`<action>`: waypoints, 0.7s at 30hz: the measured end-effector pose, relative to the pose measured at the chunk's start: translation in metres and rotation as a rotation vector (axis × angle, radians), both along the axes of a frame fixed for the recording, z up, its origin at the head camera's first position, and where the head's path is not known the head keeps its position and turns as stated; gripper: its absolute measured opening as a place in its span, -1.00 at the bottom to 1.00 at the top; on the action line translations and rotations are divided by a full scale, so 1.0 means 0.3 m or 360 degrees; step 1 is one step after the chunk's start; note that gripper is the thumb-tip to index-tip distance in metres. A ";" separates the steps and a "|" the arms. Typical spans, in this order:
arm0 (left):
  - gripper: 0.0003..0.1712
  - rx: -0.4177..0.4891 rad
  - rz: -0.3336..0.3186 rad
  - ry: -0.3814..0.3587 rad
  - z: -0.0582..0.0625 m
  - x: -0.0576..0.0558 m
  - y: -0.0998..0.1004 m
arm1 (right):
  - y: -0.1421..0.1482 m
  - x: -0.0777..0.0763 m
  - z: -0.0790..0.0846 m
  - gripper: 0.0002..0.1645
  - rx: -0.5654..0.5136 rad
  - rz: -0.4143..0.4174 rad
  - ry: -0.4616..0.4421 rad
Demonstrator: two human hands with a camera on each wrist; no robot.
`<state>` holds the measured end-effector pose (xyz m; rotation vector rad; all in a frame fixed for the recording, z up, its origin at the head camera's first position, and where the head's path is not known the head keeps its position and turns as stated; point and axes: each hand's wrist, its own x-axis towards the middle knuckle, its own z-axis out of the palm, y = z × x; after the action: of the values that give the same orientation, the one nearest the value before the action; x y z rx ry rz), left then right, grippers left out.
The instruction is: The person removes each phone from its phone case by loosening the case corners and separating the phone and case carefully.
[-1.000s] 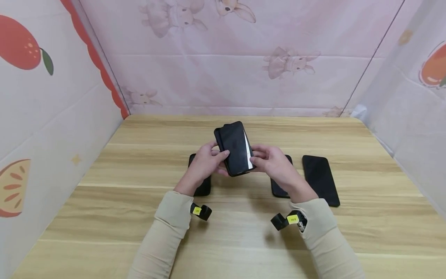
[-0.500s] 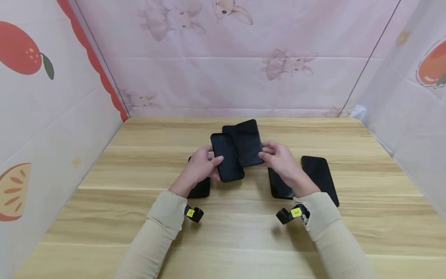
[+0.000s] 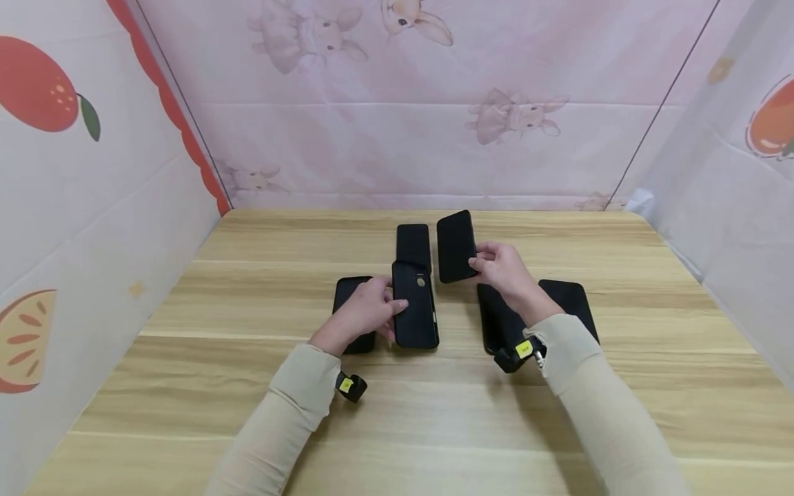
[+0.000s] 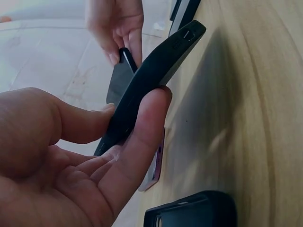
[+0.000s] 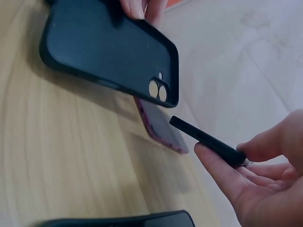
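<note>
My left hand (image 3: 367, 308) pinches a black phone case (image 3: 414, 320) at its left edge, thumb on the inner face. The case is tilted above the table, and its camera cutouts show in the right wrist view. Behind it lies a dark phone (image 3: 412, 242), whose rim looks purplish in the right wrist view. My right hand (image 3: 505, 272) holds a thin black phone (image 3: 455, 248) by its right edge, raised and apart from the case. Partly hidden under my left hand, another black case (image 4: 191, 210) lies on the table.
Two more dark, flat phone-shaped things lie at the right on the wooden table (image 3: 403, 427): one (image 3: 496, 320) partly behind my right wrist, the other (image 3: 567, 306) farther right. Printed cloth walls (image 3: 372, 151) stand around the table's back and sides.
The phone overlapped the case a second ago. My right hand has drawn it away to the right, while my left hand has lowered and tilted the case, uncovering the phone behind.
</note>
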<state>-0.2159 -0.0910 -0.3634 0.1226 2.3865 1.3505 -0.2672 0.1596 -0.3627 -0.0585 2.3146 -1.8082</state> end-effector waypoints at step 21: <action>-0.50 -0.0355 -0.0126 -0.0006 -0.011 -0.013 0.005 | -0.021 -0.095 -0.041 -0.34 -0.0071 0.0005 -0.0219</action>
<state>-0.2199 -0.0896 -0.3666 0.1504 2.4820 1.0402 -0.2958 0.1534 -0.3749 0.0540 2.1793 -1.8024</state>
